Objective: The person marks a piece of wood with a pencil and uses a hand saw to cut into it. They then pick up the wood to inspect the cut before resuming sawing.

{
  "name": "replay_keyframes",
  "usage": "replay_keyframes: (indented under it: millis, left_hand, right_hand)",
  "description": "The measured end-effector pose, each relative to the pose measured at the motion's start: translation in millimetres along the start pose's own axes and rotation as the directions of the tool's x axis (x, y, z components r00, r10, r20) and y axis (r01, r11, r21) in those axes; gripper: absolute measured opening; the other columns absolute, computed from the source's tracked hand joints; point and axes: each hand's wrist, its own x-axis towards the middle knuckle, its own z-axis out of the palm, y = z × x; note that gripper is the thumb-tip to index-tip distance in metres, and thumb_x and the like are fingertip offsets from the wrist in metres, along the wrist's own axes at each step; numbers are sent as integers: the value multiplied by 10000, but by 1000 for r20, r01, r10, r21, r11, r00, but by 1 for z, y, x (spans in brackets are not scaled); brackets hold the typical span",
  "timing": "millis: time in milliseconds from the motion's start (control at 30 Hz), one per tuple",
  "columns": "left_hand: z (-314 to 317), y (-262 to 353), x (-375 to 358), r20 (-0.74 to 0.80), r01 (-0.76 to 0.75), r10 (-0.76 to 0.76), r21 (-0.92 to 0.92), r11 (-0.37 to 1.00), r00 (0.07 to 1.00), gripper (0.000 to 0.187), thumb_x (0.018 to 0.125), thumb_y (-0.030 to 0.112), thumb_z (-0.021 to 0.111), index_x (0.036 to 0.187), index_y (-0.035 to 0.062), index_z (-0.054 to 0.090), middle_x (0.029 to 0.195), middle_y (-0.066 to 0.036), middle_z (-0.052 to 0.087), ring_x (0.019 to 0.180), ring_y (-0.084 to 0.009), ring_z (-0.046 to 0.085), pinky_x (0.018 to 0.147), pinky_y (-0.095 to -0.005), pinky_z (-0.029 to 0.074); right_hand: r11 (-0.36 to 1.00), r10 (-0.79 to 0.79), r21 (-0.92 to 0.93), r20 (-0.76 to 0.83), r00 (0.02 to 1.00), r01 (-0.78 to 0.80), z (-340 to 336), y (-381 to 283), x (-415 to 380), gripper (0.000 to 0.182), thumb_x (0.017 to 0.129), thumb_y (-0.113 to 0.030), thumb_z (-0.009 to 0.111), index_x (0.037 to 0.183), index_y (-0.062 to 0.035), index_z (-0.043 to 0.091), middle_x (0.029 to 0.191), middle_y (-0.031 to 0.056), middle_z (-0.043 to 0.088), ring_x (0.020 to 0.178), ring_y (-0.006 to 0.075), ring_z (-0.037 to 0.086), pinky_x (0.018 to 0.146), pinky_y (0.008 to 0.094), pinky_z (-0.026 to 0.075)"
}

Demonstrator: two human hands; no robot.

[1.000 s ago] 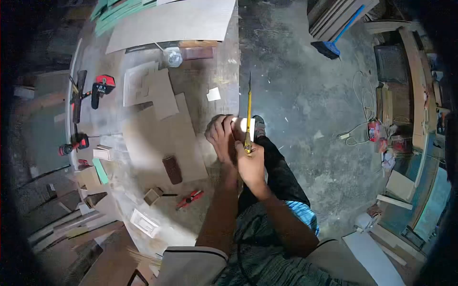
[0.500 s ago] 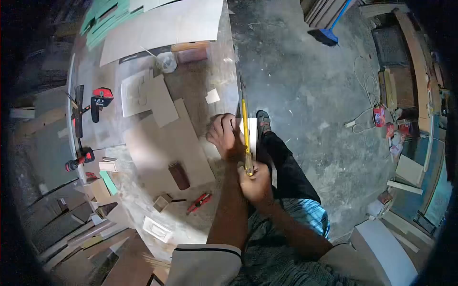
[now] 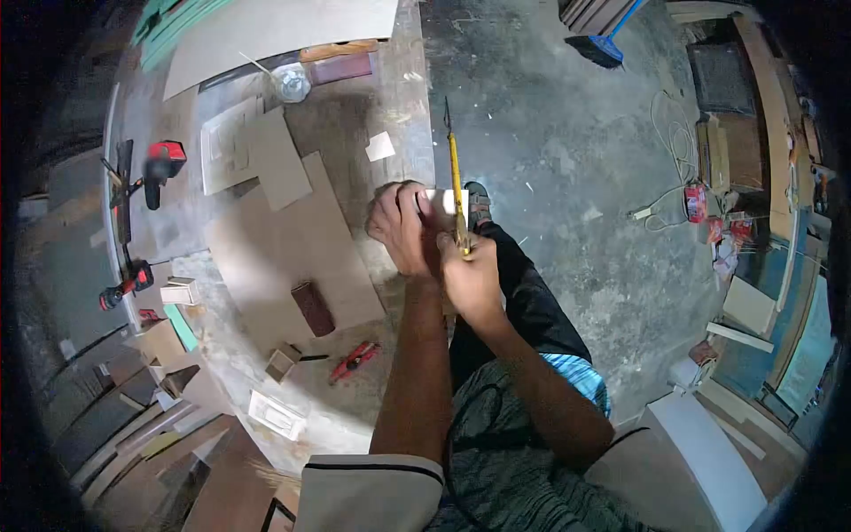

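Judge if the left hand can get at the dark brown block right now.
Probably yes: the dark brown block lies uncovered on the tan board, with nothing visible between it and the left hand. The hand would likely have to come off the white piece first.

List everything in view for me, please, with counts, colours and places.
Large flat workbench: one, greyish, left half
Concrete floor: one, grey, right half
Flat sheets: at least two, brown, bench middle
Oblong dark block: one, brown, on a sheet
Slim hand tool: one, red and black, bench's near side
Power tools: two, red and black, bench's left side
Long-handled broom: one, blue and black, floor, top right
Loose boards: too many to count, mixed colours, around the edges
Long thin tool: one, yellow, dark-tipped, centre
Flat piece: one, white, beside the yellow tool
Shoe: one, dark, right of the white piece
Right hand: one, bare, around the yellow tool
Left hand: one, bare, at the white piece
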Motion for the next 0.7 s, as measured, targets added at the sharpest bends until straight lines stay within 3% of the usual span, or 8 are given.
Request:
replay_keyframes:
  millis: [200, 267, 333, 400, 533, 567, 667, 700]
  left_hand:
    - [-7, 6, 2, 7, 0, -1, 30, 1000, 1000, 151, 1022, 248, 591, 1131, 170, 660, 1225, -65, 613, 1206, -331, 553, 1038, -538, 382]
    - [1, -3, -1, 10, -1, 0, 51, 999, 1000, 143, 1012, 271, 617, 1120, 187, 657, 1241, -38, 610, 1206, -313, 548, 1032, -527, 387]
    - [4, -6, 0, 68, 59, -60, 14, 998, 996, 207, 1029, 334, 571, 1137, 183, 664, 1241, -78, 595, 1240, -353, 519, 1080, -563, 346]
    - [3, -2, 3, 41, 39, -37, -29, 999, 998, 202, 1028, 331, 572, 1137, 189, 665, 1245, -75, 595, 1247, -345, 517, 1085, -558, 344]
    - [5, -5, -3, 79, 78, -79, 24, 997, 994, 182, 1025, 307, 588, 1140, 190, 666, 1248, -66, 595, 1249, -336, 515, 1097, -552, 334]
    - [5, -7, -2, 17, 16, -17, 71, 997, 1000, 148, 987, 271, 649, 1117, 202, 669, 1225, -37, 608, 1201, -297, 546, 1040, -489, 368]
    - [2, 2, 0, -36, 21, -19, 36, 999, 999, 135, 987, 246, 640, 1108, 194, 668, 1227, -43, 610, 1195, -303, 545, 1044, -483, 356]
    - [0, 2, 1, -52, -7, 5, -31, 999, 999, 112, 984, 235, 638, 1082, 190, 668, 1244, -42, 610, 1193, -306, 544, 1045, -480, 349]
  right_hand:
    - [999, -27, 21, 36, 999, 27, -6, -12, -27, 318, 965, -160, 682, 752, 69, 622, 568, 78, 544, 551, 116, 516, 520, 400, 412]
    - [987, 107, 119, -4, 994, -106, -3, -6, 11, 291, 954, -152, 684, 774, 71, 635, 587, 76, 567, 560, 123, 522, 518, 395, 412]
    - [981, 138, 133, 12, 990, -138, 0, -2, 17, 295, 958, -167, 677, 809, 86, 651, 595, 85, 580, 566, 133, 535, 531, 401, 432]
    - [996, -45, 82, -13, 999, 46, 2, 10, -18, 325, 972, -191, 652, 816, 95, 655, 606, 92, 591, 570, 130, 535, 534, 390, 434]
    - [992, 121, 38, 26, 992, -121, -11, -7, 7, 285, 966, -158, 668, 809, 80, 655, 628, 92, 590, 607, 102, 529, 549, 362, 429]
    - [987, 144, 68, 61, 988, -148, -12, -16, 14, 284, 961, -158, 683, 812, 83, 657, 620, 76, 578, 605, 102, 528, 549, 361, 431]
    - [993, 115, 28, 66, 991, -117, -8, -15, -24, 311, 963, -177, 679, 792, 81, 649, 608, 64, 576, 581, 108, 521, 536, 362, 423]
    - [999, 31, 39, 56, 998, -33, -8, -10, -37, 318, 958, -180, 683, 777, 77, 634, 607, 68, 582, 574, 114, 521, 539, 363, 426]
